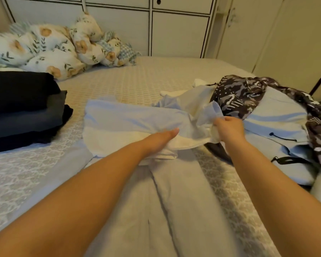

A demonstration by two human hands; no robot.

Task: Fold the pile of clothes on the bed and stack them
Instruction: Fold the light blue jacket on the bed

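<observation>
— Folding this pale garment [130, 119] is mostly about taming limp cloth, isn't it? We have it lying on the bed [137, 80] in front of us, partly doubled over, its long lower part running back toward us.

— Yes. It looks light and soft, with no stiffness to hold a crease, so we judge it will sag wherever we don't support it. Our left hand [159, 140] rests on the near edge, thumb laid out flat on top; the fingers go under the fold, so we cannot tell whether they are curled round the cloth or lying straight.

— And the right hand [228, 127]?

— That one is closed on a bunch of the fabric at the right end, fingers curled round it, lifting it a little off the bed.

— Where should we hold it for a clean fold?

— At edges and seams, we think, not in the middle. A bunch like the one on the right tends to drag wrinkles in. Thin cloth may also slide on the cover, so pressing one end down with a flat hand should help.

— Where does it go afterwards?

— Probably onto the dark stack [24, 108] at our left, which looks folded. The patterned piece [235, 97] and the blue garment [274, 115] to the right, just beside our right hand, lie unfolded.
</observation>
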